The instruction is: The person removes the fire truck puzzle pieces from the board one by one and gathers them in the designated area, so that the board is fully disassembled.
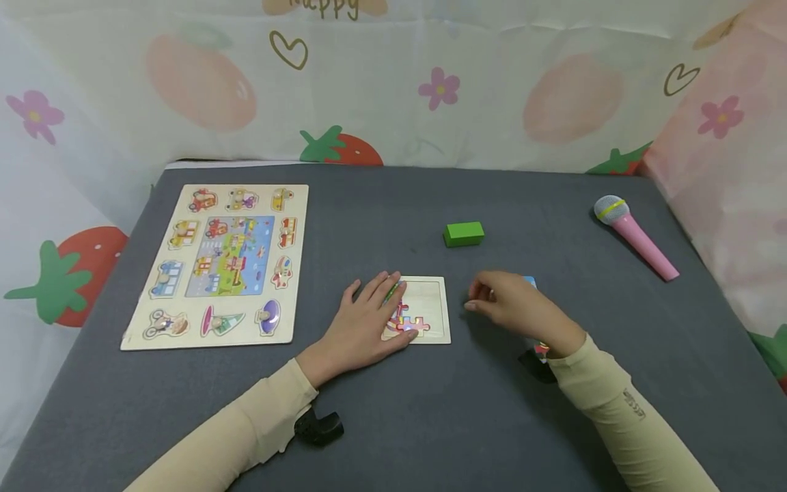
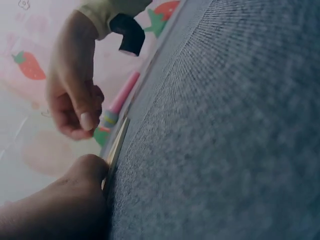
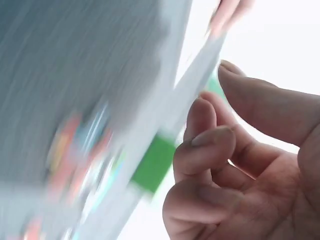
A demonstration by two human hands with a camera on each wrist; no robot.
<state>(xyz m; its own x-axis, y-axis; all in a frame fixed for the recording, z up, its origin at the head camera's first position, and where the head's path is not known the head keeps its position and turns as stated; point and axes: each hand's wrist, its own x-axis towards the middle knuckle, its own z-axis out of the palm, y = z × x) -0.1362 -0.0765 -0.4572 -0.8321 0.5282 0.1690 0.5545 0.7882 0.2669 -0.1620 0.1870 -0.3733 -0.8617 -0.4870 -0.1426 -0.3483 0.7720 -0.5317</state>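
Note:
My left hand [image 1: 367, 321] lies spread over the left part of a small pale puzzle board [image 1: 435, 294]. Several joined pink and red jigsaw pieces [image 1: 418, 325] show on the board beside its thumb and fingers; the hand hides the rest. Raised to the right of the board is my right hand [image 1: 515, 303], its fingers loosely curled. In the right wrist view the thumb stands apart from the bent fingers, and nothing shows between them. Colourful jigsaw pieces [image 3: 80, 145], blurred there, lie on the table by the right hand, mostly covered by it in the head view.
A green block [image 1: 464, 234] sits behind the small board. To the left lies a large wooden picture puzzle [image 1: 301, 266] with vehicle shapes. A pink toy microphone [image 1: 642, 242] rests at the far right. A printed cloth [image 1: 393, 89] hangs behind the grey table [image 1: 381, 225].

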